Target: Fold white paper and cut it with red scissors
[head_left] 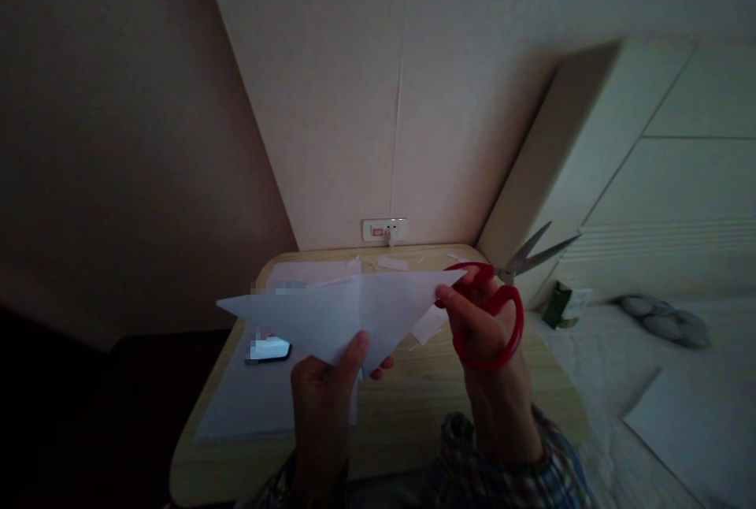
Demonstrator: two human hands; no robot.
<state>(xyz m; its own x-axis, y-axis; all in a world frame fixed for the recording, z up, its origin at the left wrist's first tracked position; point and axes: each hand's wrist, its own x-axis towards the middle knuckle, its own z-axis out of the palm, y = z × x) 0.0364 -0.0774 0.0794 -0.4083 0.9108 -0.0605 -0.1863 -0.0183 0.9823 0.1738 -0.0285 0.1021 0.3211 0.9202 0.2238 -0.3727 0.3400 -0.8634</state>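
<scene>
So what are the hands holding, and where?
The left hand pinches the paper at its bottom corner. The right hand holds the scissors by the red handles, fingertips touching the paper's right tip.

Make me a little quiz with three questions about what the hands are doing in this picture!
1. True or false: the right hand holds red-handled scissors with the blades apart.
2. What does the left hand pinch? A) a folded white paper B) a pencil C) a cup
3. Fill in the gap: the phone lies on the wooden ____, left of both hands.

Key: 1 true; 2 A; 3 table.
</scene>
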